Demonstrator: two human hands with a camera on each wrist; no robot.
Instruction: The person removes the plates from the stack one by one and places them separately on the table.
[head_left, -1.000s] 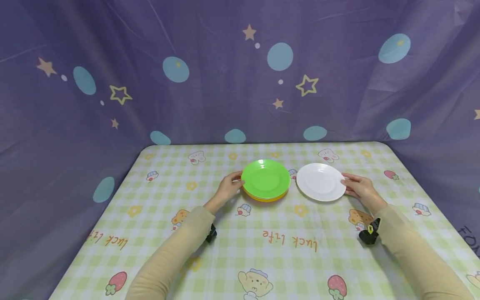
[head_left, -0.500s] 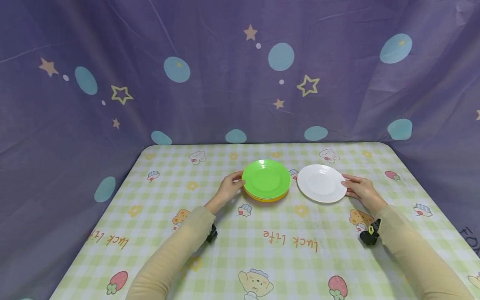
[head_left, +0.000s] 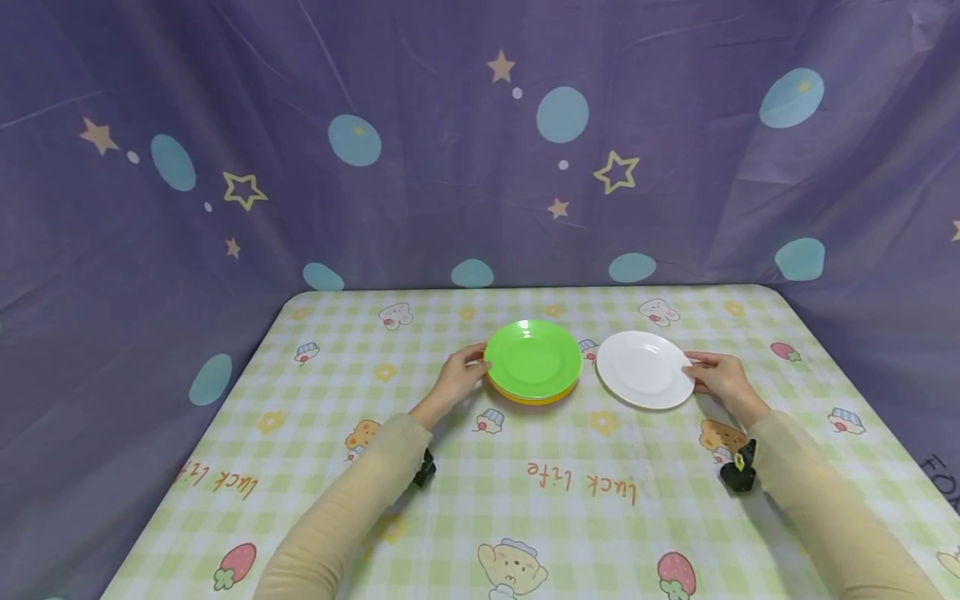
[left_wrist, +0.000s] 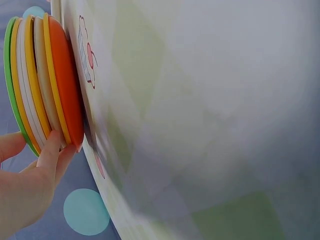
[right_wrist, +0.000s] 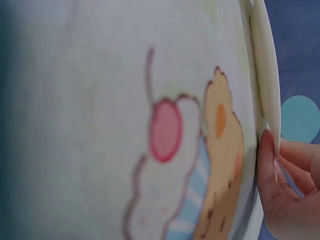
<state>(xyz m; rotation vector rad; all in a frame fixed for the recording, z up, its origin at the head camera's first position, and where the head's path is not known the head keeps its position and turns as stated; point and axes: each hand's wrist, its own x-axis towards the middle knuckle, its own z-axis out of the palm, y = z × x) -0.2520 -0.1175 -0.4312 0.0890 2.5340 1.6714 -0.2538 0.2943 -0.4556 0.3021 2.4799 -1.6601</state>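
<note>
In the head view a green plate (head_left: 533,359) tops a stack of several plates, with yellow rims showing beneath it. From the side, the left wrist view shows green, yellow, white and beige layers down to an orange plate (left_wrist: 67,85) at the bottom. My left hand (head_left: 457,377) holds the stack's left edge, thumb by the green rim and fingers along the lower plates. To the right, a white plate (head_left: 646,370) is pinched at its right rim by my right hand (head_left: 723,383). In the right wrist view that plate is low over the tablecloth, fingertips at its underside.
A green-and-white checked tablecloth (head_left: 517,467) with printed cartoons covers the table. Behind it hangs a purple curtain (head_left: 450,208) with stars and blue dots. A narrow gap separates the green plate from the white one.
The white plate and my right hand have shifted slightly toward me and down. My left hand and the stack stay in place.
</note>
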